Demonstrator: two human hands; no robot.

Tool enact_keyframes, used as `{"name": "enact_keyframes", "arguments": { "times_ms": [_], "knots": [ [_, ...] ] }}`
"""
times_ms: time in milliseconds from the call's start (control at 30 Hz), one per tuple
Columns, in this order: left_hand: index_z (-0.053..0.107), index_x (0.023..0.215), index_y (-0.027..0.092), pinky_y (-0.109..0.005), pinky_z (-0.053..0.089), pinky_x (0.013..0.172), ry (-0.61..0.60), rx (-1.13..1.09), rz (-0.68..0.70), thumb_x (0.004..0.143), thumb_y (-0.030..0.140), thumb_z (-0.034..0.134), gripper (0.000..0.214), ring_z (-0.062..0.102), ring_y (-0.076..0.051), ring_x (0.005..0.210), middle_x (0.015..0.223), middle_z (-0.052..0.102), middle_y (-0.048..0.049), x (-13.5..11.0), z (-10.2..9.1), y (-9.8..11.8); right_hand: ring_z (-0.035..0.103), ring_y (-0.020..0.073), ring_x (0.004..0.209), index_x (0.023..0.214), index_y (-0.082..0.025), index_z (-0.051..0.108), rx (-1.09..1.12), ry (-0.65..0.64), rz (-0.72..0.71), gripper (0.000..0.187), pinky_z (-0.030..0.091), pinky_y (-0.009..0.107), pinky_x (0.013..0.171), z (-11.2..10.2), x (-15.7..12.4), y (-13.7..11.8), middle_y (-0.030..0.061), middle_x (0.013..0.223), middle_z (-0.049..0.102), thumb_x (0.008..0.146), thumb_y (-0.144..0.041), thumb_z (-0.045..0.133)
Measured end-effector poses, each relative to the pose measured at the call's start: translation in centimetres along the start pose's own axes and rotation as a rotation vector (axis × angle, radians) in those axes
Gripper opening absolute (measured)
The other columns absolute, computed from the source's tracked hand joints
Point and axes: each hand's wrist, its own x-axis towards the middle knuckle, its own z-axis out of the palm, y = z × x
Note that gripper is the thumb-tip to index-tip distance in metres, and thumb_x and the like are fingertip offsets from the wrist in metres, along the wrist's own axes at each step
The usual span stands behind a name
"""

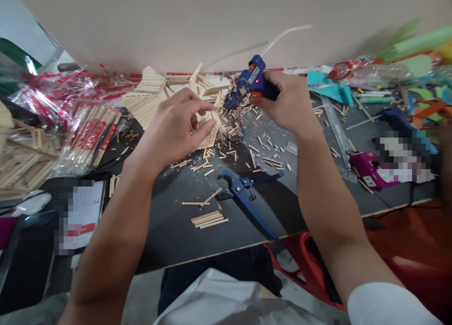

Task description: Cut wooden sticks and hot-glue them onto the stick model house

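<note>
gluing sticks again; my right hand [287, 101] is wrapped tight around the blue glue gun [249, 82], its nozzle angled down and left at the little wooden stick panel [208, 127] that my left hand [176, 127] pinches at the edge, thumb under and fingers over; the panel sits near the back middle of the table [176, 226], just in front of the bigger stick structure [155, 92]; the red light on the gun is on, so i'd guess it's hot enough.

tips for this bit, as i see it: keep the nozzle right at the joint and squeeze slow, a small bead beats a blob; keep my left fingertips off the seam, since they look very close to the tip and hot glue bites; hold the panel flat and steady till the glue sets; watch for strings when pulling the gun off.

the blue cutter [247, 193] lies open-handled in front of me, near a few cut sticks [209, 219]; offcuts are all over; bagged chopsticks [88, 127] sit to the left, well apart from the glue.
</note>
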Motion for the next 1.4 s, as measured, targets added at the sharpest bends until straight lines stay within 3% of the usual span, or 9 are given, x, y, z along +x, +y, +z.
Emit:
{"name": "enact_keyframes", "arguments": {
  "times_ms": [133,333,667,833,1033,1400],
  "knots": [
    [0.068,0.114,0.023,-0.036,0.053,0.077,-0.009,0.017,0.009,0.094,0.037,0.055,0.027,0.062,-0.016,0.074,0.108,0.066,-0.0071,0.0,0.0,0.3,0.062,0.0328,0.1,0.113,-0.033,0.063,-0.003,0.001,0.028,0.037,0.049,0.041,0.069,0.1,0.1,0.0,0.005,0.107,0.073,0.086,-0.058,0.055],
    [0.068,0.116,0.023,-0.036,0.052,0.079,-0.03,0.045,0.016,0.095,0.037,0.054,0.029,0.062,-0.016,0.071,0.112,0.066,-0.0071,-0.1,0.1,1.0,0.062,0.031,0.099,0.114,-0.03,0.064,0.023,0.078,-0.076,0.034,0.048,0.042,0.081,0.2,0.1,0.3,0.0054,0.108,0.072,0.088,-0.05,0.057],
    [0.069,0.114,0.022,-0.035,0.051,0.076,0.028,0.104,0.025,0.096,0.041,0.052,0.032,0.063,-0.021,0.082,0.11,0.067,-0.0088,-0.1,1.2,1.7,0.062,0.0322,0.105,0.12,-0.037,0.06,-0.048,0.077,0.029,0.037,0.048,0.043,0.076,-0.2,0.0,0.3,0.003,0.112,0.072,0.088,-0.055,0.052],
    [0.069,0.114,0.021,-0.034,0.05,0.074,0.013,0.106,0.008,0.096,0.041,0.053,0.032,0.062,-0.02,0.081,0.109,0.066,-0.0091,-0.1,1.3,1.7,0.063,0.0336,0.102,0.112,-0.031,0.064,-0.014,0.117,-0.022,0.032,0.047,0.044,0.079,-0.1,0.3,0.9,0.0069,0.107,0.072,0.086,-0.049,0.057],
    [0.07,0.112,0.02,-0.034,0.05,0.074,-0.01,0.117,0.01,0.096,0.043,0.052,0.034,0.062,-0.02,0.08,0.107,0.066,-0.0097,0.0,1.2,1.9,0.062,0.0343,0.105,0.109,-0.034,0.065,-0.059,0.064,0.004,0.028,0.048,0.045,0.078,-0.4,0.3,1.1,0.0053,0.109,0.073,0.086,-0.049,0.057],
    [0.068,0.114,0.017,-0.033,0.051,0.077,-0.037,0.179,0.046,0.098,0.041,0.048,0.035,0.063,-0.02,0.085,0.109,0.064,-0.0093,-0.1,1.2,1.4,0.063,0.0299,0.082,0.085,-0.026,0.064,-0.073,0.101,-0.025,0.018,0.045,0.041,0.073,0.0,0.9,2.8,0.0091,0.091,0.072,0.079,-0.042,0.069]
  ]
}}
